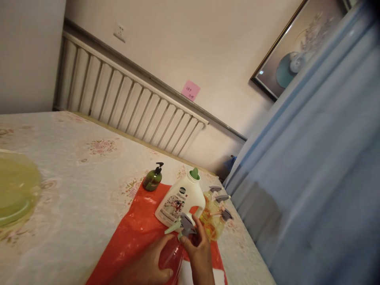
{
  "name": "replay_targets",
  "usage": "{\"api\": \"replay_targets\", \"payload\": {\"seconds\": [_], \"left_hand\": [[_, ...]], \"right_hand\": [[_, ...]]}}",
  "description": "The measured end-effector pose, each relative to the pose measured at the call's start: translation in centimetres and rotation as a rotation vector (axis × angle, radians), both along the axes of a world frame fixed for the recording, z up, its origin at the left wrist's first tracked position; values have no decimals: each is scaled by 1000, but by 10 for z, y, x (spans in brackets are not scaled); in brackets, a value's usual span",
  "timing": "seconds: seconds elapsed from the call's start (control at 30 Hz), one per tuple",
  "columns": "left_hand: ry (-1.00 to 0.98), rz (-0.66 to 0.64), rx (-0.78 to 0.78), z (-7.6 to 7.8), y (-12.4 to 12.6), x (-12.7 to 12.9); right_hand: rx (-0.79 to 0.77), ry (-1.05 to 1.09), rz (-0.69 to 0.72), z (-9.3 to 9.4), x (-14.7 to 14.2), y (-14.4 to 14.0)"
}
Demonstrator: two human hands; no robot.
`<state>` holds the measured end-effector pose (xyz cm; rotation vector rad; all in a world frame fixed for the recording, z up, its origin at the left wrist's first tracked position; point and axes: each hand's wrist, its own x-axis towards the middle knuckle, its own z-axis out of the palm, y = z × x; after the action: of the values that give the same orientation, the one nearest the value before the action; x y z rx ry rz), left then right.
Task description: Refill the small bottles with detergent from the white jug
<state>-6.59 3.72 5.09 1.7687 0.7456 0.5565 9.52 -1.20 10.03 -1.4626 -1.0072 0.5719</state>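
A clear spray bottle with a grey and pale green spray head stands tilted in the view, low at the centre. Around its body, from the left, curl the fingers of my left hand. The thumb and fingers of my right hand close on the spray head. Just beyond is a large white detergent jug, uncapped, with a green spout in its mouth. Under these things lies a red plastic sheet.
Several spray bottles with grey heads and yellowish bodies stand to the right. A green pump bottle is behind the sheet. At far left sits a yellow translucent basin. A blue curtain hangs along the table's right edge.
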Motion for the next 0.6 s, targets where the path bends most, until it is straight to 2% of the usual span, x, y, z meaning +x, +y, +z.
{"api": "replay_targets", "payload": {"seconds": [0.23,0.43,0.6], "left_hand": [[84,51,15,-5,2,3],[62,35,26,0,2,4],[63,32,36,-5,1,4]], "right_hand": [[79,117,12,-15,4,2],[47,70,-42,-26,6,9],[19,28,-62,-32,10,10]]}}
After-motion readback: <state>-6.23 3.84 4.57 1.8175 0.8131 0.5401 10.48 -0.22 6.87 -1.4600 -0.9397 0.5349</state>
